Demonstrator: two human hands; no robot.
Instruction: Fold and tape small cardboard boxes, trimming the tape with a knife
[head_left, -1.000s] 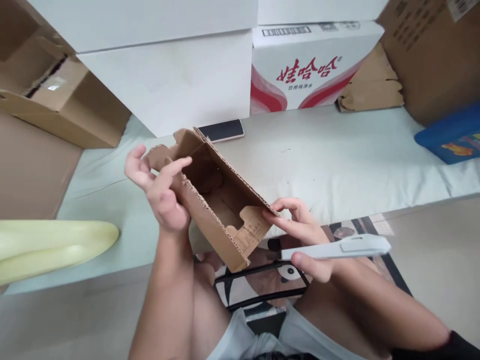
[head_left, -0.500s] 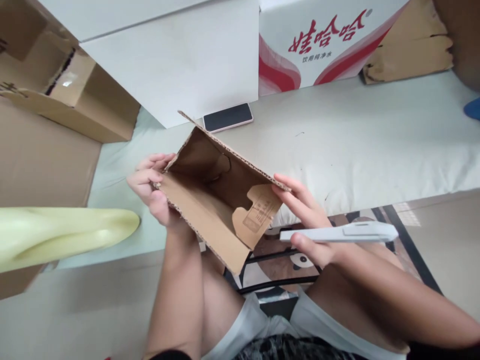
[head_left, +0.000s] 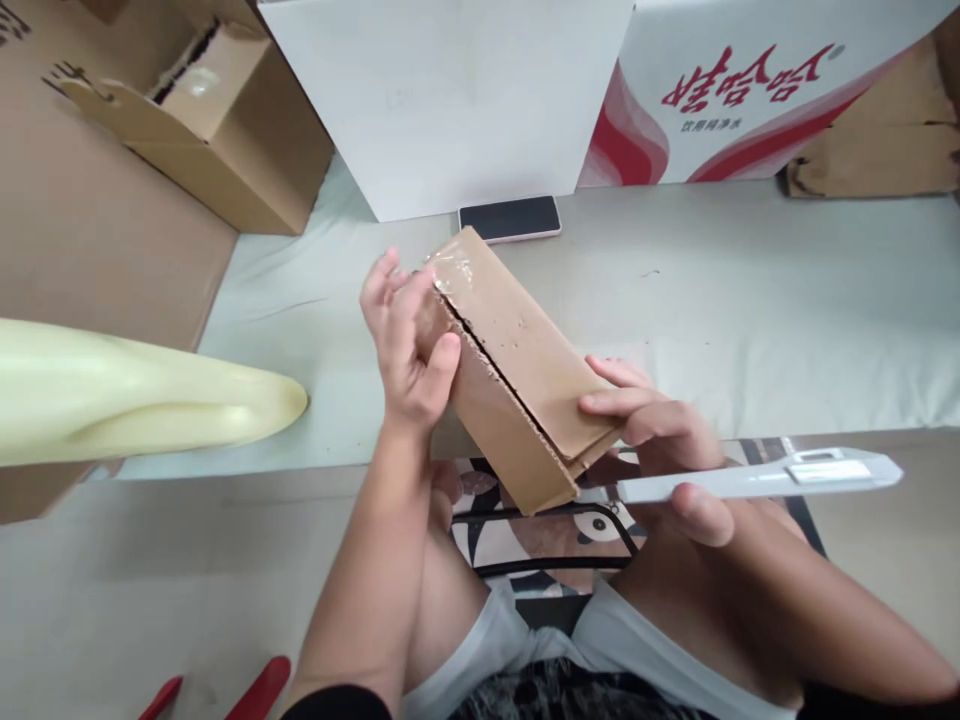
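A small brown cardboard box (head_left: 517, 340) is tilted between my hands above my lap, its lid panel up and a dark slit along the edge. Clear tape shows at its far end. My left hand (head_left: 409, 345) steadies the left side, thumb on the side panel and fingers at the taped end. In my right hand (head_left: 667, 440) is a white utility knife (head_left: 780, 478), lying between thumb and fingers with its handle out to the right. That hand's fingertips also press on the box's right end.
A phone (head_left: 510, 218) lies on the cloth-covered surface beside a tall white box (head_left: 465, 100). A red-and-white carton (head_left: 720, 110) stands behind right. Cardboard boxes (head_left: 247, 140) sit at left, near a pale yellow smooth object (head_left: 150, 400). Below is a panda-patterned stool or mat (head_left: 592, 525).
The box was open toward me, showing its inside; now it is turned with the lid panel closed over. My left hand has shifted along its side. The view has moved left.
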